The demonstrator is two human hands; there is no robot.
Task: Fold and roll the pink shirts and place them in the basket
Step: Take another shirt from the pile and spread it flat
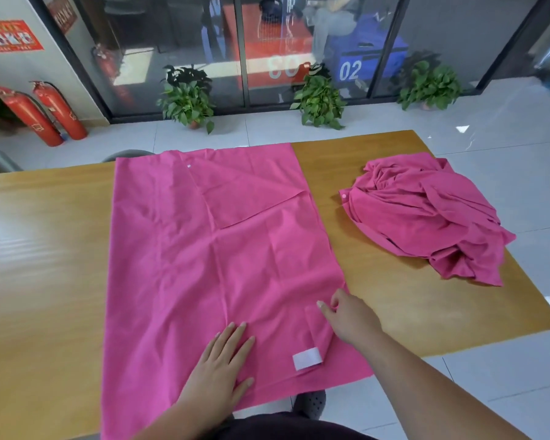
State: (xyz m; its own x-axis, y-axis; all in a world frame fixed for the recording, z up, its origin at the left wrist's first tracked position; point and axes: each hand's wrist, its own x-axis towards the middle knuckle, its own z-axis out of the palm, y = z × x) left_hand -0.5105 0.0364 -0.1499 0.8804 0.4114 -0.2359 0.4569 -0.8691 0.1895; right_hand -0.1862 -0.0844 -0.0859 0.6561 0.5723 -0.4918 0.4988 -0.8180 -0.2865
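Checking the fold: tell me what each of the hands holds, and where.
The right hand pinches the spread shirt at a fold near its right edge. The left hand holds nothing, lying flat on the same shirt.

One wide-angle camera sits on the person's head and looks forward and down over the glossy wooden table (45,249). The flat pink shirt (204,249) fills the near centre, close below the lens. The dark-framed glass wall (185,42) stands far off along the top edge.
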